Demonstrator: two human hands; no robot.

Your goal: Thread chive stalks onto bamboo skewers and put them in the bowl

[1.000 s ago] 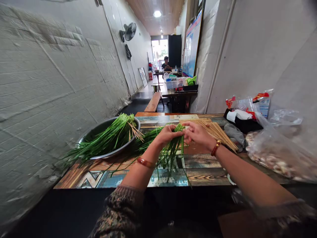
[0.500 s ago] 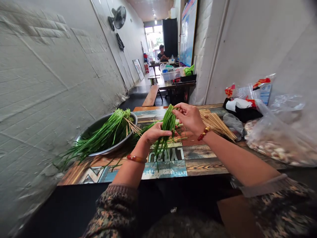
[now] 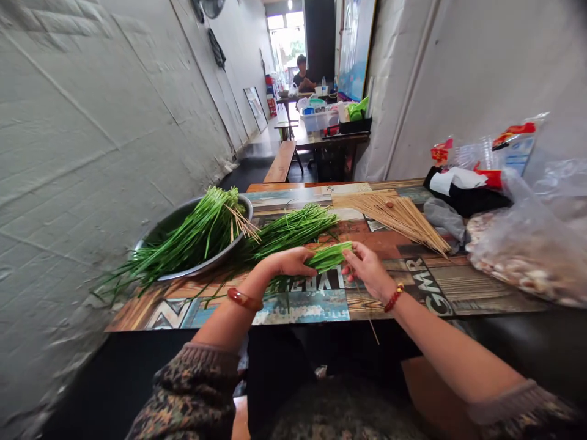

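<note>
A bunch of green garlic chives (image 3: 328, 256) lies sideways in my left hand (image 3: 293, 263), whose fingers are wrapped round it. At the bunch's pale end, the fingers of my right hand (image 3: 369, 272) are pinched together and touch the stems. From under that hand a thin bamboo skewer (image 3: 375, 332) slants down past the table edge; its upper part is hidden by the fingers. Behind my hands a loose pile of chives (image 3: 296, 227) lies on the table.
At the left stands a metal basin (image 3: 192, 269) with chives and skewered bundles (image 3: 241, 221) in it. Loose bamboo skewers (image 3: 403, 220) fan out on the patchwork table (image 3: 302, 305). Plastic bags (image 3: 518, 250) stand at the right. A person (image 3: 302, 76) sits far back.
The chive bunch has gone from upright to sideways and lower. My right hand has moved down and right, and a skewer now shows below it. The view has tilted down.
</note>
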